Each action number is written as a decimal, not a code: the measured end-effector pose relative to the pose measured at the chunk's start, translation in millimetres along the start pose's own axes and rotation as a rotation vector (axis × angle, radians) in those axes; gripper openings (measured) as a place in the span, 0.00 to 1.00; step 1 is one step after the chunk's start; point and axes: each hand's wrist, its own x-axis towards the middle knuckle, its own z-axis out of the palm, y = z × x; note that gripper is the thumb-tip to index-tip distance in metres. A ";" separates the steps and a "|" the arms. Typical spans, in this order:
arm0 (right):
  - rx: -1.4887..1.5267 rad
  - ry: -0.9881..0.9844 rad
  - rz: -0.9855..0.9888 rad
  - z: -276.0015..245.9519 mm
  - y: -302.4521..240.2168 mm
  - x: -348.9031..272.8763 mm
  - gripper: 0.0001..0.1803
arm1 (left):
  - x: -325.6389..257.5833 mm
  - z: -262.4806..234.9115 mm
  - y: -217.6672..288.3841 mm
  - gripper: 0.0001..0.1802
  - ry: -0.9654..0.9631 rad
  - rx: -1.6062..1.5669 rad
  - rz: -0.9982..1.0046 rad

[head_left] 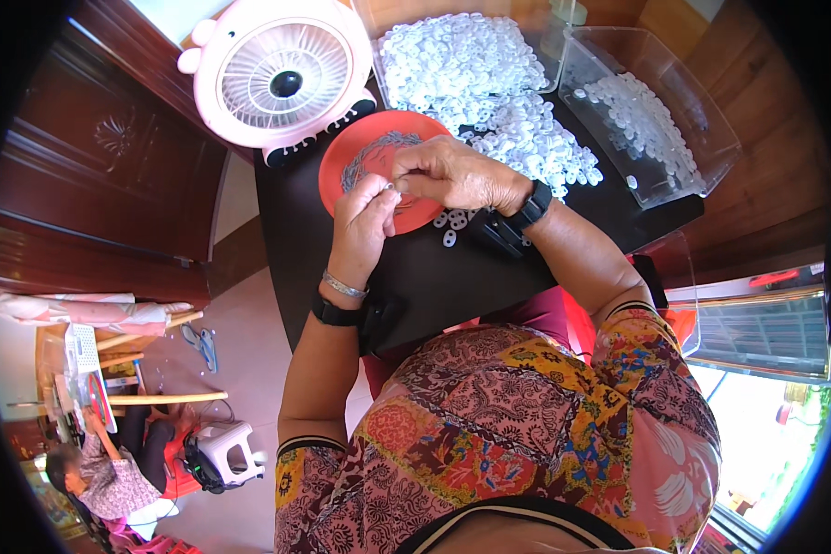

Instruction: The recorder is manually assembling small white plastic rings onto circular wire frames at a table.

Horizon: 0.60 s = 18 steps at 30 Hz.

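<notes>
Above the red plate (420,216) my two hands meet fingertip to fingertip. The fingers of my left hand (362,217) are pinched together, and so are those of my right hand (457,175). Something small and pale shows between the fingertips, too tiny and too covered to name. Thin grey pieces (371,152), like short metal pins, lie heaped on the plate under my hands. A spread of small white plastic pieces with two holes (540,143) covers the dark table behind and beside my right wrist. Several loose ones (450,237) lie closer, below that hand.
A pink animal-shaped fan (286,85) stands behind the plate. At the back, a clear bin (375,69) overflows with white pieces; another clear bin (711,138) at right holds fewer. The dark table (434,286) ends near my body. Another person (115,485) sits far left, beside a stool (223,454).
</notes>
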 end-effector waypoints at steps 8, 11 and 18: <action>-0.014 -0.023 -0.018 -2.5 -0.5 -0.8 0.06 | 1.3 -0.4 -3.4 0.11 -0.048 -0.001 -0.038; -0.009 -0.010 -0.054 -2.2 -1.0 -1.5 0.06 | -0.2 2.8 -1.0 0.12 -0.043 -0.036 -0.060; -0.025 0.062 -0.112 2.0 -5.5 0.8 0.08 | -3.2 5.6 2.9 0.10 0.059 -0.120 -0.077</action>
